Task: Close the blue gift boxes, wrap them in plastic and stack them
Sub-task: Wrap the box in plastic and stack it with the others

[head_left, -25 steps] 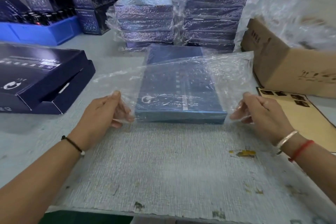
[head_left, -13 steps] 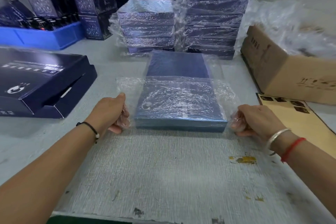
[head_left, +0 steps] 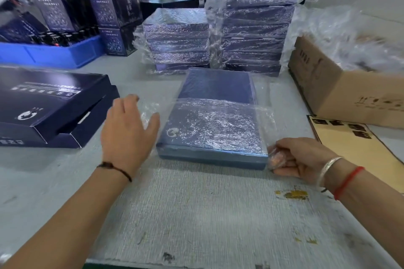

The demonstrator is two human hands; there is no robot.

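Closed blue gift box (head_left: pixel 212 137) flat mid-table, plastic sheet (head_left: pixel 218 120) half over lid. Right hand (head_left: pixel 303 157) pinching film's corner; left hand (head_left: pixel 129 129) spread, holding nothing. Risk: unheld left edge slipping, wrap skewing.

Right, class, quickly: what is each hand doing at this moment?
Left hand: open, fingers spread, holding nothing, beside the blue gift box.
Right hand: fingers pinch the plastic wrap at the box's near corner.
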